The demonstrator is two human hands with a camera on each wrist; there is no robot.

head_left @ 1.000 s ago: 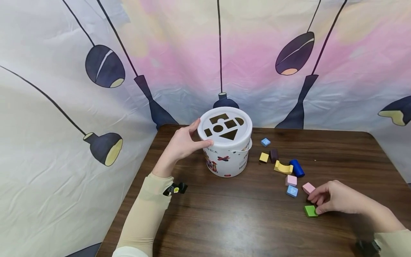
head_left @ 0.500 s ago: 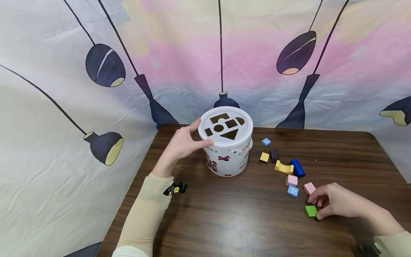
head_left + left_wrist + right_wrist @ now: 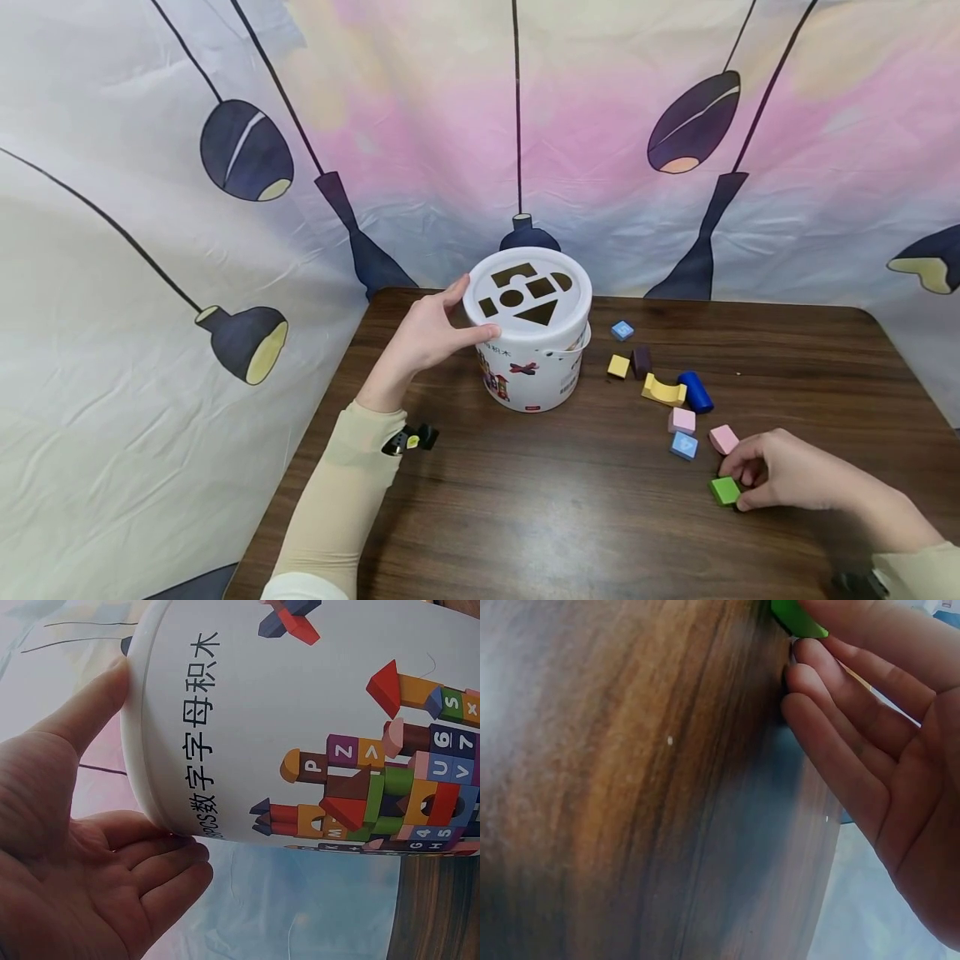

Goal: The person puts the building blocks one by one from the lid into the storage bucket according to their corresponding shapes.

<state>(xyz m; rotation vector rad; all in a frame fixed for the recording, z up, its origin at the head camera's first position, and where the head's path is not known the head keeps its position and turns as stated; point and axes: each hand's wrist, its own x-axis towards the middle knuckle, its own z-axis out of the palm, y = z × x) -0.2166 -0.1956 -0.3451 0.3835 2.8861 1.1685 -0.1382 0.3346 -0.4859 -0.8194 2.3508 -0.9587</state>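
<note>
The small green wooden square block near the table's front edge was pinched closer by the right hand than a second earlier (lift apparently imminent), while the white shape-sorter bucket stayed clasped by the left hand.

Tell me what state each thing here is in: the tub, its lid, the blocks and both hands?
White tub: upright on the table.
Lid: on, shape holes uncovered.
Left hand: holds the lid's rim.
Right hand: fingers curled on the green block.
Green block: flat on the table.
Blue cylinder: lying on its side.
Yellow arch: lying flat.
Pink block: loose, beside the right hand.
</note>
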